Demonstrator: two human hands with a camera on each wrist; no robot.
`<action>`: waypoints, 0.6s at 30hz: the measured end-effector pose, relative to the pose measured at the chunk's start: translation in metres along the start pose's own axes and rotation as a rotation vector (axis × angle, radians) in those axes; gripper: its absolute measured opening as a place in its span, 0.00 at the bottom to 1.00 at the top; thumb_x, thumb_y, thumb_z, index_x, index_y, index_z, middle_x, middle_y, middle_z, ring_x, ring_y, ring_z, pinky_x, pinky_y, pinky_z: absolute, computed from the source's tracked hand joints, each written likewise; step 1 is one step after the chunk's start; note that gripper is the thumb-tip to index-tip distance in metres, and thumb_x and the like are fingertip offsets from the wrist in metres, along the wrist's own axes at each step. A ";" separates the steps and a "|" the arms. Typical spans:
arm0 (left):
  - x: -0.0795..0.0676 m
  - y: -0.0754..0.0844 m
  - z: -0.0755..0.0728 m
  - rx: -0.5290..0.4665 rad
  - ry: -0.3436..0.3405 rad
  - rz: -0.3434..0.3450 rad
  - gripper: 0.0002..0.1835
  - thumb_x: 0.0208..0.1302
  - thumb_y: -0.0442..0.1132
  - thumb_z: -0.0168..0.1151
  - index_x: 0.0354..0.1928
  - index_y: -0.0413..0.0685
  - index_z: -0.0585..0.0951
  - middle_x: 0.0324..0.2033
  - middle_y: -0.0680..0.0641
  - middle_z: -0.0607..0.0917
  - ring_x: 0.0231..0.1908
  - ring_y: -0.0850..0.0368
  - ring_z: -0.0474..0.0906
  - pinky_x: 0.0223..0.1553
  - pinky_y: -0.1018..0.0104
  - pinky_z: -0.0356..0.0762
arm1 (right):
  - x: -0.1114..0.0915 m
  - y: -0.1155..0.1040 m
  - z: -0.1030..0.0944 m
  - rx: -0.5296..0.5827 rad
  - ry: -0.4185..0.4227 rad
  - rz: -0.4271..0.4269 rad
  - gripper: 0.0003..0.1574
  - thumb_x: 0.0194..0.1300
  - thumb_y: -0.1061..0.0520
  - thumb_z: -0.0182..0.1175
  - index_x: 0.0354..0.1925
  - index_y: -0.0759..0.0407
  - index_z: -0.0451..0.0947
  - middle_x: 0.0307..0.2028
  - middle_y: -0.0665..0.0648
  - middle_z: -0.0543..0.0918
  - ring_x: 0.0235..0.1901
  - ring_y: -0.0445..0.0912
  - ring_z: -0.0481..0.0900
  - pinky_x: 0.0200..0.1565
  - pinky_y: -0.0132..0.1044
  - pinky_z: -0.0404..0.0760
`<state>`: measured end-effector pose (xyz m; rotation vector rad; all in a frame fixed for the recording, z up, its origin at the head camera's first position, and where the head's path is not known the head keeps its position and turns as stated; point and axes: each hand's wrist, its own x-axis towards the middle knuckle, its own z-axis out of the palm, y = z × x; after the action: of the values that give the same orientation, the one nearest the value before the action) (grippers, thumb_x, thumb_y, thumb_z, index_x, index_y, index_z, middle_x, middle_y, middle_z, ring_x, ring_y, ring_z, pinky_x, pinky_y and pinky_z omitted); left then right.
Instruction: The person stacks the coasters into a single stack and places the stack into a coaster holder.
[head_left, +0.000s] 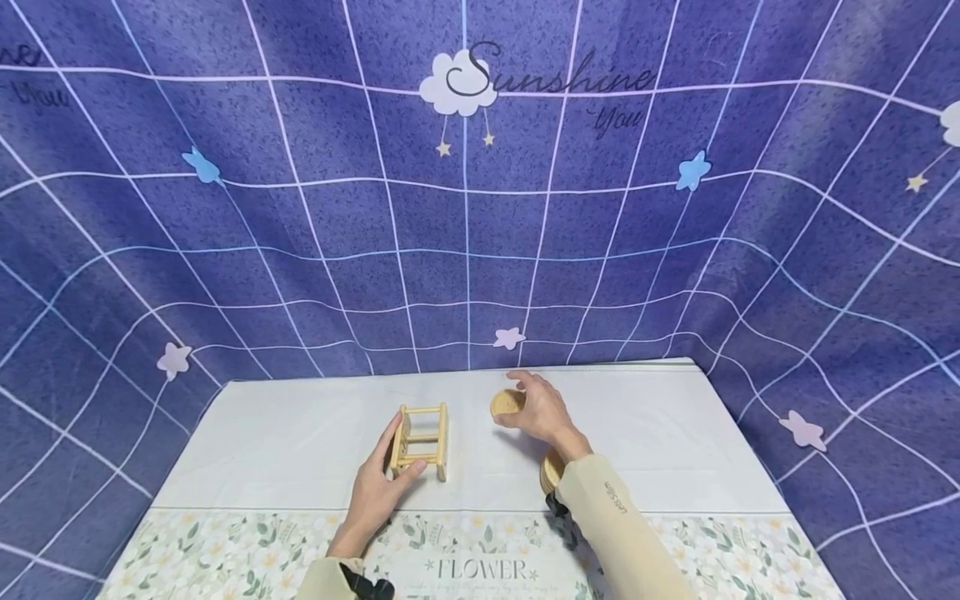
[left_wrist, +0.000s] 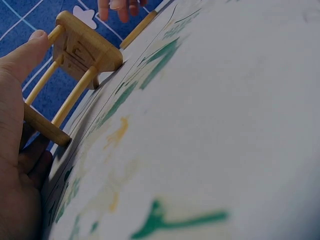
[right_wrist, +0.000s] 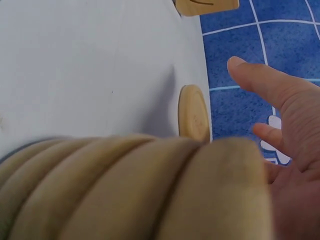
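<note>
My left hand point(head_left: 375, 497) grips a small wooden coaster rack point(head_left: 442, 440) made of two end panels joined by round rods. Its thumb lies on a rod point(left_wrist: 74, 97) side of the frame, with the fingers behind the near panel. To the right, a round wooden coaster point(head_left: 506, 403) lies on the white cloth. Over it reaches my right hand point(head_left: 546, 410), thumb and fingers spread apart; the right wrist view has a gap between the thumb and the coaster point(right_wrist: 194, 112). Under the right wrist stands a stack of similar coasters point(head_left: 551, 472), partly hidden by the sleeve.
A white tablecloth point(head_left: 300, 433) covers the table, with a floral band point(head_left: 217, 550) along the near side. Behind the table and at both sides hangs a blue-purple curtain point(head_left: 420, 217) with grid lines, stars and clouds.
</note>
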<state>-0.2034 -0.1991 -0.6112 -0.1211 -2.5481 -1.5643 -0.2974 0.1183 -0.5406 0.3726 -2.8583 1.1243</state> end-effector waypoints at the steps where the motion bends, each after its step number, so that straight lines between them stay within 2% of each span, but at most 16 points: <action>1: 0.000 0.000 0.000 0.000 0.001 0.000 0.52 0.72 0.55 0.77 0.90 0.74 0.57 0.86 0.51 0.65 0.84 0.45 0.61 0.86 0.46 0.57 | 0.000 0.001 0.000 0.002 -0.002 0.002 0.57 0.51 0.49 0.89 0.74 0.58 0.77 0.60 0.67 0.87 0.61 0.62 0.84 0.72 0.61 0.78; 5: 0.000 -0.001 0.000 0.002 0.003 0.001 0.52 0.72 0.55 0.77 0.90 0.74 0.57 0.85 0.50 0.65 0.84 0.44 0.61 0.86 0.45 0.57 | 0.001 0.004 0.001 0.004 -0.014 0.016 0.58 0.50 0.49 0.90 0.75 0.58 0.76 0.60 0.66 0.87 0.61 0.61 0.84 0.70 0.61 0.80; 11: 0.000 -0.003 0.000 0.000 0.010 0.012 0.52 0.72 0.55 0.77 0.90 0.72 0.58 0.85 0.47 0.66 0.84 0.40 0.62 0.85 0.39 0.57 | 0.003 0.009 0.003 -0.020 -0.026 0.001 0.59 0.50 0.52 0.90 0.76 0.59 0.75 0.62 0.66 0.87 0.63 0.62 0.83 0.73 0.63 0.77; 18: 0.000 -0.004 0.001 0.016 0.021 0.016 0.51 0.73 0.55 0.76 0.90 0.73 0.58 0.85 0.45 0.67 0.83 0.39 0.63 0.85 0.38 0.58 | 0.002 0.010 0.005 -0.023 -0.027 0.000 0.58 0.51 0.54 0.90 0.76 0.60 0.75 0.61 0.66 0.88 0.62 0.62 0.84 0.73 0.62 0.77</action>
<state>-0.2037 -0.2001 -0.6150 -0.1221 -2.5369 -1.5312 -0.3018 0.1216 -0.5510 0.3894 -2.8912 1.0943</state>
